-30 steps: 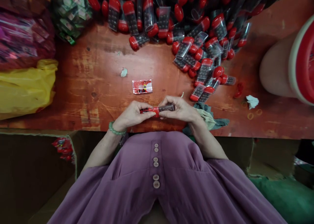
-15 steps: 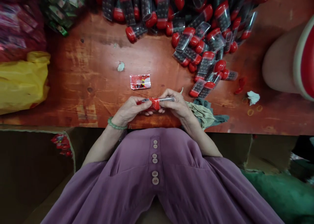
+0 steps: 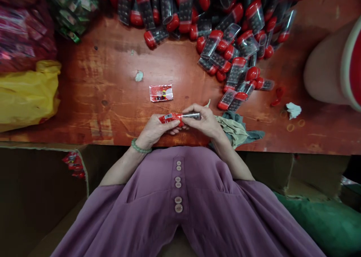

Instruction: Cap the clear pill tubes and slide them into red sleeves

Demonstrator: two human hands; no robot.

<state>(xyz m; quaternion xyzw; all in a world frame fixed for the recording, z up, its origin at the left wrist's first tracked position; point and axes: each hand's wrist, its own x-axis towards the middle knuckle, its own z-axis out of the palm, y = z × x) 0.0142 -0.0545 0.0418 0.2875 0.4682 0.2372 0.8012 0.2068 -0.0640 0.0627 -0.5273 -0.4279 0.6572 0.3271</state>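
Note:
My left hand (image 3: 155,130), with a green bead bracelet (image 3: 141,147) at its wrist, grips a red printed packet (image 3: 170,117) that shows a barcode. My right hand (image 3: 204,121) pinches a small clear case (image 3: 191,116) with something dark inside. The case's left end meets the packet between my two hands; whether it sits inside the packet, I cannot tell. Just beyond my hands a flat red printed card or packet (image 3: 161,93) lies on the table. Beside my right wrist is a crumpled grey-green cloth (image 3: 232,127).
Many red-capped clear cases (image 3: 211,44) are heaped on the wooden table (image 3: 113,65). At left are a yellow bag (image 3: 26,95) and a bag of green packets (image 3: 76,9). A pale bucket (image 3: 324,73) stands at right, and an open cardboard box (image 3: 84,167) is below the table edge.
The red packet has turned in my left hand so its barcode faces up more. My left hand has shifted slightly right, and the clear case is tilted a little differently.

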